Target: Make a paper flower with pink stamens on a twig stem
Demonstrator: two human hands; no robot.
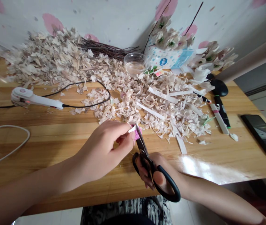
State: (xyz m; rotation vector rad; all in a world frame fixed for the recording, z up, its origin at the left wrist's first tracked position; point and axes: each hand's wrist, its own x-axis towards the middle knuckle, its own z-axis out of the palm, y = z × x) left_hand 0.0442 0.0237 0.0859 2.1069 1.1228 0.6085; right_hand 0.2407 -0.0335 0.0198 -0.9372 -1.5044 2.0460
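My left hand (107,147) is closed in a pinch on a small pink and white paper piece (135,131) held above the wooden table (53,137). My right hand (156,175) grips black-handled scissors (147,159), fingers through the loops. The blades point up and meet the paper piece at its right side. Both hands are near the table's front edge, just in front of a wide pile of pale paper scraps (114,81).
A white glue gun (34,98) with a black cord lies at left, a white cable (8,143) nearer the edge. A clear plastic cup (135,64), tissue box (168,57), paper flowers (170,39), twigs, pens (220,114) and a dark phone (263,134) sit behind and right.
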